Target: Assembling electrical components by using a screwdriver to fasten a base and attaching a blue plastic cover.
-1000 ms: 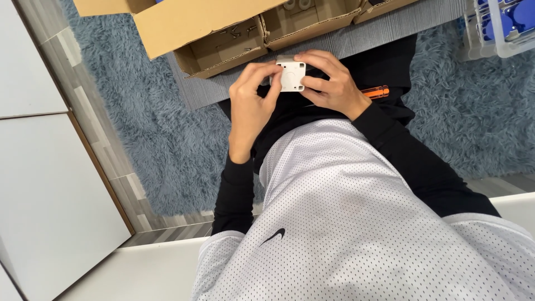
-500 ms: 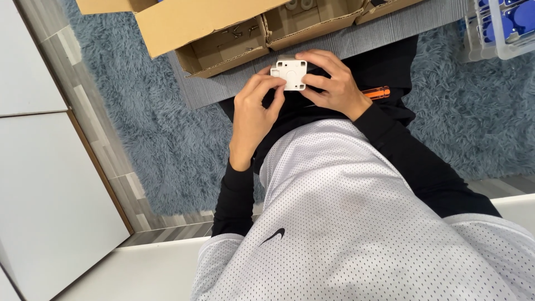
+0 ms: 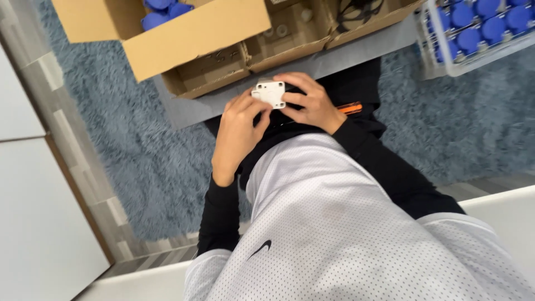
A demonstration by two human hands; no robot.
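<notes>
Between the two hands, over the person's lap, a small white square plate [image 3: 269, 93] with rounded corner lugs is held face up toward the head camera. Compared with the frame half a second ago, the plate sits at much the same spot between the hands, but the view has tipped: more of the cardboard box [image 3: 195, 33] now shows along the top, with blue caps inside it, and the clear bin of blue capped pieces [image 3: 473, 33] at the upper right has come further into sight. The left hand's fingers have shifted a little, curling closer along the plate's lower left edge.

The left hand [image 3: 237, 134] reaches up from below, its fingertips narrow and pressed to the plate's left and lower edges. The right hand [image 3: 309, 103] comes in from the right; its fingers bend over the top and right edges and close on the plate, so both hands grip it together. The plate lies at the fingertips, not in either palm.

An orange-handled tool [image 3: 351, 108] lies just behind the right wrist on the dark trouser leg. Beneath everything spreads a shaggy blue-grey rug [image 3: 134, 156], and a grey board [image 3: 356, 53] lies under the box.
</notes>
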